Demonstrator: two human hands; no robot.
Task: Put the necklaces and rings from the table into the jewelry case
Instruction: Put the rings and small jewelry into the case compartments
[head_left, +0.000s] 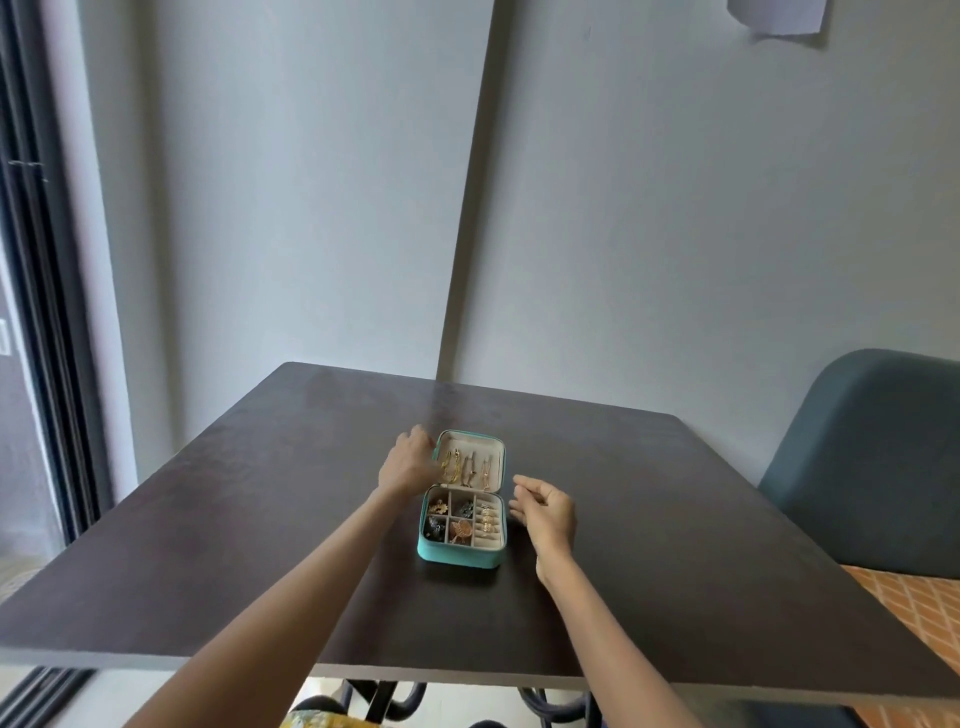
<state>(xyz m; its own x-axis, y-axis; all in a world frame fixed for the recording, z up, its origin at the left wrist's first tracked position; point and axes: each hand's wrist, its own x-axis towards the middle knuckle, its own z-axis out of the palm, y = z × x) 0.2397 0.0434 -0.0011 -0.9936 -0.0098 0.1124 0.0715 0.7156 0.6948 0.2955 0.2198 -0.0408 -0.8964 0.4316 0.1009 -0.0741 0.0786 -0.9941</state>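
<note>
head view: the jewelry case, teal outside and pale inside, lies open flat near the middle of the table, lid folded back away from the person. necklaces hang in a row on the lid lining, probably hooked there so the chains stay untangled; rings sit in the padded right-hand strip of the base, and small dark and gold pieces fill the square compartments to its left, too small to identify. no loose jewelry is visible on the tabletop, so the filling looks done or nearly done. left hand rests at the lid's left edge, fingers curled over the rim, apparently steadying the lid or readying to fold it shut; whether it truly grips the rim cannot be told at this size. right hand hovers just beside the base's right side, apart from it, fingers loosely curled and holding nothing, placed as if to brace the base during closing. surface: dark brown matte tabletop, faint smudges, light rim at the near edge. room: plain grey walls meeting in a corner behind the table, dark window frame at left, blue-grey chair at right, orange patterned floor beyond it.
</note>
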